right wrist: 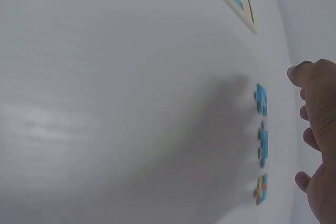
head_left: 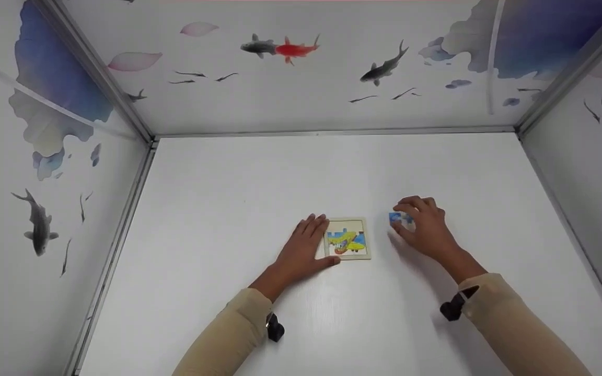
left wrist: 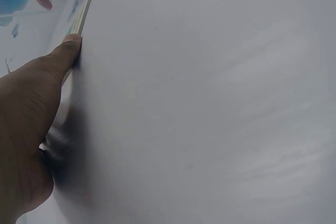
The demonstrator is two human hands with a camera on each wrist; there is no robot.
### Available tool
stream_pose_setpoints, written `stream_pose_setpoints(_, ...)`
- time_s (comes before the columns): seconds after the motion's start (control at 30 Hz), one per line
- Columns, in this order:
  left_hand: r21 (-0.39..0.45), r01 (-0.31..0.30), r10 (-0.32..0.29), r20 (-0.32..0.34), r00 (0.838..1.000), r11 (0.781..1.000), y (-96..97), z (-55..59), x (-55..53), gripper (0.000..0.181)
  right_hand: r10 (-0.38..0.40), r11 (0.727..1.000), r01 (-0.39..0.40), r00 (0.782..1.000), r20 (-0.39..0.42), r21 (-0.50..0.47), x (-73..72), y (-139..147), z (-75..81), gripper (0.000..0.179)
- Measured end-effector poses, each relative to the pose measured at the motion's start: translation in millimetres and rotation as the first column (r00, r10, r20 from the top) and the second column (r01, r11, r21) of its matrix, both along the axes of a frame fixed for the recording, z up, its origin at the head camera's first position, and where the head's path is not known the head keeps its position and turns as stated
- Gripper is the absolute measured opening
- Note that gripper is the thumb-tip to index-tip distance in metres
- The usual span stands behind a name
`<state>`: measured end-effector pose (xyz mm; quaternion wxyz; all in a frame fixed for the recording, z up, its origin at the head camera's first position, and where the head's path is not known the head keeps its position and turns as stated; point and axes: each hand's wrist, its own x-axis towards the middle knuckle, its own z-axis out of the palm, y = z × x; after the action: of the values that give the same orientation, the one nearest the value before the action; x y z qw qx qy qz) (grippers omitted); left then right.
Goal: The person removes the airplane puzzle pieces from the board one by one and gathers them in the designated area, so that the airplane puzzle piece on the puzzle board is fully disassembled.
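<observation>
A small square wooden jigsaw frame lies on the white table, its lower part filled with pieces showing a yellow plane on blue. Bare wood shows along its top. My left hand rests at its left side with fingers straight, fingertips at the upper left edge and thumb on the lower edge. To the right, my right hand hovers with bent, spread fingers over loose jigsaw pieces. The right wrist view shows a blue piece, another blue piece and a multicoloured piece lying below that hand.
White panels printed with fish and petals enclose the table at the back and both sides. Metal rails run along their joints. Each sleeve cuff has a small black camera strapped to it.
</observation>
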<state>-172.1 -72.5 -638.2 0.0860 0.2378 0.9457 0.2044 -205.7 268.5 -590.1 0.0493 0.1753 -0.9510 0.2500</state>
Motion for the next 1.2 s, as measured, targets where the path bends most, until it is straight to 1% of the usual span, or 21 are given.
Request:
stream_pose_setpoints(0.13,0.006,0.001,-0.001,0.014,1.0,1.0,0.3,1.4,-0.2,0.102,0.051,0.999,-0.052,0.997,0.063,0.012,3.5,-23,4.2,0.046)
stream_pose_setpoints(0.2,0.011,0.009,-0.009,0.01,1.0,1.0,1.1,1.6,-0.7,0.102,0.079,0.996,-0.081,0.993,0.087,0.026,6.6,-33,4.1,0.048)
stream_pose_setpoints(0.33,0.065,0.018,-0.019,0.004,1.0,0.998,2.0,4.5,-3.1,0.101,0.123,0.99,-0.13,0.985,0.124,0.048,10.7,-53,2.6,0.05)
stream_pose_setpoints(0.43,0.1,0.02,-0.021,0.016,1.0,0.995,2.4,7.7,-4.2,0.101,0.152,0.985,-0.162,0.979,0.137,0.065,12.6,-67,0.5,0.051)
stream_pose_setpoints(0.63,0.081,0.016,-0.018,0.023,1.0,0.997,-0.8,5.1,-4.0,0.101,0.212,0.967,-0.232,0.962,0.171,0.105,12.4,-92,-2.3,0.049)
stream_pose_setpoints(0.7,0.088,0.014,-0.016,0.026,1.0,0.996,-2.4,4.0,-3.5,0.101,0.23,0.961,-0.253,0.955,0.187,0.109,11.2,-98,-2.7,0.049)
stream_pose_setpoints(0.87,0.099,0.014,-0.018,0.037,0.999,0.995,-3.4,4.4,-3.3,0.1,0.246,0.953,-0.276,0.947,0.208,0.125,7.2,-109,-1.7,0.048)
stream_pose_setpoints(1.07,0.093,0.007,-0.011,0.046,0.999,0.996,-3.3,7.1,-2.5,0.101,0.251,0.944,-0.285,0.947,0.202,0.167,5.1,-118,-5.0,0.041)
stream_pose_setpoints(1.2,0.099,0.006,-0.012,0.054,0.998,0.995,-3.9,7.0,-2.3,0.101,0.252,0.941,-0.288,0.947,0.201,0.178,6.1,-122,-7.8,0.04)
